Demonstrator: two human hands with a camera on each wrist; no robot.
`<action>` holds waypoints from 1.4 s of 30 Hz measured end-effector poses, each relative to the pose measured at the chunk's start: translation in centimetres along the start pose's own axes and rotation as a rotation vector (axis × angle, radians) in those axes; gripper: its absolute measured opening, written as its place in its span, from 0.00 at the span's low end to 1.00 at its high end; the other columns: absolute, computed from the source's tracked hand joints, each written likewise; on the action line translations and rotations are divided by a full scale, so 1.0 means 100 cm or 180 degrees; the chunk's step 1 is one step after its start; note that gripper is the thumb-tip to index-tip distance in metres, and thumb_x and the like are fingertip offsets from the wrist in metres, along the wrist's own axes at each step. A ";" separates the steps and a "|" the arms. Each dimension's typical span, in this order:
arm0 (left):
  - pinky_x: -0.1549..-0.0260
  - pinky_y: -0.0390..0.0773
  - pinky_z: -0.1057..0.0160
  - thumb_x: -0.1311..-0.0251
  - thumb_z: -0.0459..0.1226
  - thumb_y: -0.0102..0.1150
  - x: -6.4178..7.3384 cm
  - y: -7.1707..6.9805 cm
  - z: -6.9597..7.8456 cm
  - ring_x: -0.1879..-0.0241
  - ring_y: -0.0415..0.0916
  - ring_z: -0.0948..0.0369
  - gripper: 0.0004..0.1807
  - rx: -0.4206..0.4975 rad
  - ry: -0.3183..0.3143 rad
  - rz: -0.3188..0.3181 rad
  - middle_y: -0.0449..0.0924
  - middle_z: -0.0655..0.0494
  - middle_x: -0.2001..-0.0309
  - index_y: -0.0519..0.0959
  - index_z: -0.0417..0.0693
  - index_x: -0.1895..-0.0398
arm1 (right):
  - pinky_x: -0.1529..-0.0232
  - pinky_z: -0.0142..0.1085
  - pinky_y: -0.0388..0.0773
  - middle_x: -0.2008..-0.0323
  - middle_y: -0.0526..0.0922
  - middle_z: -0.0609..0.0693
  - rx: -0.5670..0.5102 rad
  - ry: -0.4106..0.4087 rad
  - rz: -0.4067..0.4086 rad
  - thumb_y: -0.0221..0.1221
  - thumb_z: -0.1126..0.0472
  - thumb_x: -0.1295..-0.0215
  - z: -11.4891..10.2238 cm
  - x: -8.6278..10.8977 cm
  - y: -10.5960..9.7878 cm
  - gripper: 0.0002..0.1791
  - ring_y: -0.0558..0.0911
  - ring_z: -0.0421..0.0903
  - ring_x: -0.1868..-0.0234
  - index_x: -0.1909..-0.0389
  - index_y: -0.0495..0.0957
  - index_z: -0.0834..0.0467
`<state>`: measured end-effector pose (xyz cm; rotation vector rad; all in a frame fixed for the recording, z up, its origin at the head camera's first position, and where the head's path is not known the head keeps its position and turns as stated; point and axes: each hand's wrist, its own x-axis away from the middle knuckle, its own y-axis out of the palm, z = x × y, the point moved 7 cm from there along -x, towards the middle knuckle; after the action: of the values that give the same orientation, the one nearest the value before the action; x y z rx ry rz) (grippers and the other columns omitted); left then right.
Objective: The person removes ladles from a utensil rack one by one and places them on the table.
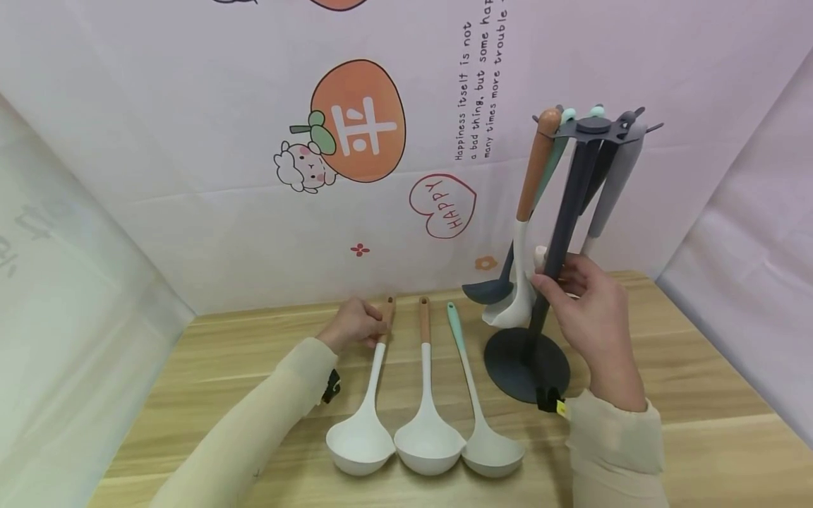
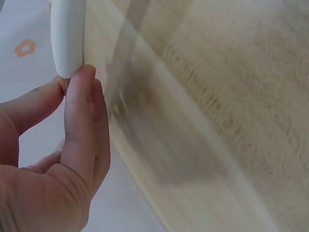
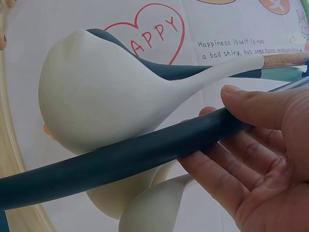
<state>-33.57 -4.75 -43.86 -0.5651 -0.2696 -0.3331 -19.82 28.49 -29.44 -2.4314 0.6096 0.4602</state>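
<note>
A white cloth with printed drawings (image 1: pixel 241 233) hangs behind the slim dark utensil stand with a round base (image 1: pixel 508 367); to the left of the stand the cloth bears a red heart outline reading "HAPPY" (image 1: pixel 442 206) and, farther left, a large orange fruit with a small white lamb (image 1: pixel 358 120). Beneath the stand spreads a light worktop with wood grain (image 1: pixel 222 367).

Three ladles lie on the worktop to the left of the stand, their bowls nearer the person than its base. Farthest from the stand is a white ladle with a brown handle (image 1: pixel 360 444); the left hand (image 1: pixel 356 323) pinches it at the handle between thumb and fingers. Next comes a second white ladle with a brown handle (image 1: pixel 429 444), and closest to the stand a pale ladle with a mint-green handle (image 1: pixel 492 455).

The right hand (image 1: pixel 593 300) holds the stand by its pole, thumb on one side and fingers on the other. From the stand's top, on its left side, hangs a white ladle with a reddish-brown handle (image 1: pixel 536 166), with a dark blue ladle with a green handle (image 1: pixel 489 291) beside it. On the stand's right side hang a utensil with a black handle (image 1: pixel 597 173) and one with a thick grey handle (image 1: pixel 616 183); the pole partly hides the black one.
</note>
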 end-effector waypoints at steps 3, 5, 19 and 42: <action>0.73 0.86 0.70 0.34 0.29 0.68 -0.001 0.005 -0.001 0.73 0.82 0.63 0.14 -0.0076 0.0028 -0.0009 0.89 0.39 0.61 0.84 0.28 0.49 | 0.58 0.09 0.74 0.53 0.90 0.64 0.0015 0.0021 -0.0010 0.70 0.61 0.31 0.000 0.000 0.000 0.19 0.76 0.12 0.65 0.43 0.83 0.63; 0.72 0.87 0.69 0.34 0.29 0.69 -0.001 0.008 -0.001 0.72 0.82 0.63 0.15 -0.0105 0.0018 0.0018 0.89 0.39 0.60 0.83 0.28 0.48 | 0.58 0.09 0.74 0.53 0.90 0.64 0.0020 0.0038 -0.0018 0.70 0.60 0.31 0.001 0.000 0.001 0.19 0.77 0.12 0.65 0.43 0.83 0.63; 0.71 0.87 0.69 0.32 0.30 0.67 -0.003 0.012 0.003 0.72 0.83 0.62 0.15 -0.0152 0.0046 0.0007 0.89 0.41 0.60 0.83 0.29 0.47 | 0.58 0.09 0.74 0.53 0.90 0.64 0.0017 0.0048 -0.0012 0.70 0.60 0.31 0.001 0.000 0.000 0.19 0.77 0.12 0.65 0.43 0.83 0.63; 0.68 0.89 0.65 0.32 0.28 0.66 -0.004 0.014 0.005 0.73 0.82 0.62 0.08 -0.0214 0.0037 -0.0041 0.89 0.43 0.65 0.85 0.31 0.54 | 0.65 0.07 0.67 0.61 0.91 0.65 0.0320 -0.0110 0.0383 0.71 0.65 0.34 -0.010 0.003 0.001 0.15 0.70 0.07 0.71 0.48 0.86 0.64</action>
<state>-33.47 -3.20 -44.25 -0.6277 -0.2515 -0.3587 -19.48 27.69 -28.83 -2.2958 0.7491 0.5070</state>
